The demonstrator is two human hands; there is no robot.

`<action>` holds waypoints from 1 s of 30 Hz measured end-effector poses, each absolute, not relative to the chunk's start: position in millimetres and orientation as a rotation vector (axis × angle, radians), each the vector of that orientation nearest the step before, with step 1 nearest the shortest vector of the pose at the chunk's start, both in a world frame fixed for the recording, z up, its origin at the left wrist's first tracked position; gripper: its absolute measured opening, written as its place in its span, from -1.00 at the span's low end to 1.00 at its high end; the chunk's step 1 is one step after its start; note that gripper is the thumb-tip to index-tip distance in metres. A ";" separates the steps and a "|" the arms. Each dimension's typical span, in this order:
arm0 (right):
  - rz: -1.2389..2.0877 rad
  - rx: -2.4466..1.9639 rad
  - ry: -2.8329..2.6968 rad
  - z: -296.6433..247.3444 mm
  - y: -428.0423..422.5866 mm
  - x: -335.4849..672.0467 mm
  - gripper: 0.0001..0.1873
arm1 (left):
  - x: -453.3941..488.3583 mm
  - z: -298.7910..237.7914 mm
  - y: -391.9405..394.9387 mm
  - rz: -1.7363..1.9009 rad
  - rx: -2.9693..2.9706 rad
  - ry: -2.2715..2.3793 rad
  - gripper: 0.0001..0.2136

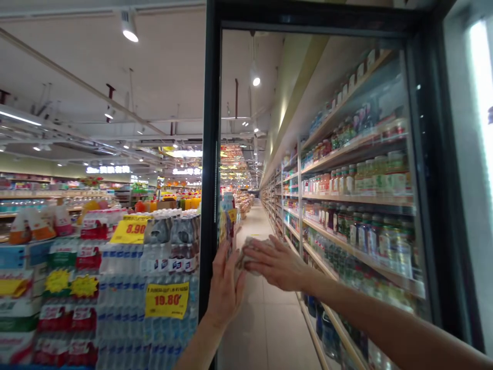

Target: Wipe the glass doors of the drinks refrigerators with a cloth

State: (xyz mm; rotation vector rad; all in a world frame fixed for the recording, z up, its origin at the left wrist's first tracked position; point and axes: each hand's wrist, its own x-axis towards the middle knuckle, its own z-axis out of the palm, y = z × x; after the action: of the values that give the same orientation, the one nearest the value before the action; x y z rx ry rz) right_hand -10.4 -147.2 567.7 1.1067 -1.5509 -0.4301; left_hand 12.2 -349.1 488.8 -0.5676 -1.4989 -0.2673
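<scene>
A glass door with a black frame stands upright in front of me. My right hand presses a crumpled, pale cloth against the glass, its fingers lying over it. Just left of the cloth is my left hand, fingers stretched out and raised beside the inner edge of the frame. It appears to rest on the glass or frame, and its fingertips come close to the cloth. Part of the cloth is hidden under the right fingers.
Stacked packs of bottled water with yellow price signs stand left of the door. Shelves of bottled drinks and a long aisle show in the glass; I cannot tell whether through it or mirrored. A bright light strip glows at far right.
</scene>
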 end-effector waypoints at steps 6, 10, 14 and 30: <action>0.078 0.358 -1.528 603.3 -99.5 -19.4 -0.47 | 0.7 487.7 -334.3 -0.083 -0.432 -1.487 -0.57; -0.213 0.749 -1.571 561.9 -95.1 -15.6 -0.47 | -1.4 487.5 -333.5 -0.030 -0.413 -1.476 -0.61; 0.070 0.421 -1.478 539.9 -86.4 -20.2 -0.44 | -6.2 485.5 -335.6 -0.045 -0.399 -1.470 -0.56; 0.007 0.457 -1.583 518.4 -66.5 -26.7 -0.39 | -19.1 483.9 -338.5 -0.019 -0.389 -1.483 -0.36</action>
State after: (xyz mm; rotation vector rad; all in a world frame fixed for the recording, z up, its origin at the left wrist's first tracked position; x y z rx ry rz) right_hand -26.7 -66.5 518.4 0.4567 -1.5831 0.0072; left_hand -19.1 -338.5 483.9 -0.3886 -1.4835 -0.0188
